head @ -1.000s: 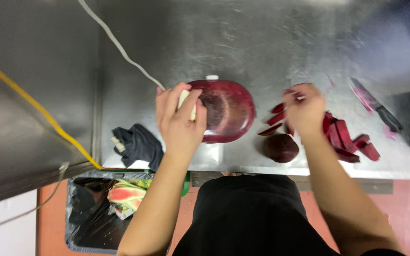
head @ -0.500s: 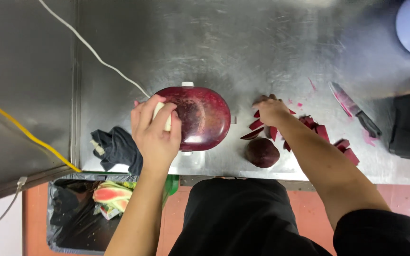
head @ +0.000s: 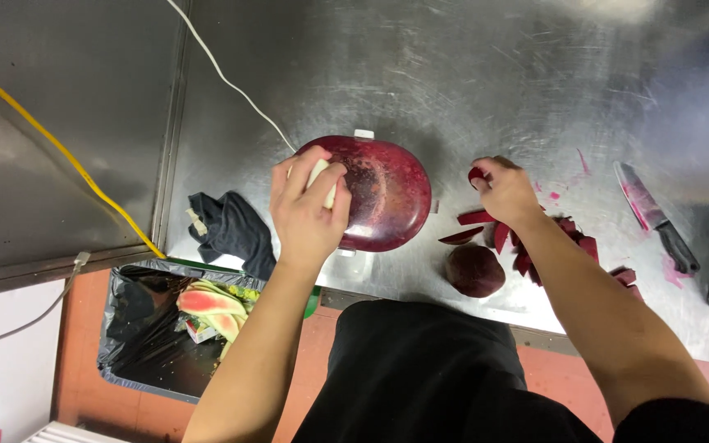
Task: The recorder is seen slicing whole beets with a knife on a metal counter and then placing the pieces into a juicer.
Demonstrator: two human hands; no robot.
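**Beet station: both hands occupied, contents partly obscured**

Left hand (head: 307, 209) closed around a white handle at the left edge of the red-stained bowl (head: 383, 193) on the steel counter (head: 469, 74); bowl contents indistinct. Right hand (head: 502, 187) pinches a beet slice (head: 476, 174), mostly hidden by fingers. Other beet pieces (head: 568, 238) partly covered by the forearm. Half beet (head: 474, 270) near the counter edge.

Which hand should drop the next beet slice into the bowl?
Right, probably. The right hand already pinches a beet slice in its fingers, beside the cut pile and near the bowl. The left hand is busy gripping the bowl's rim.
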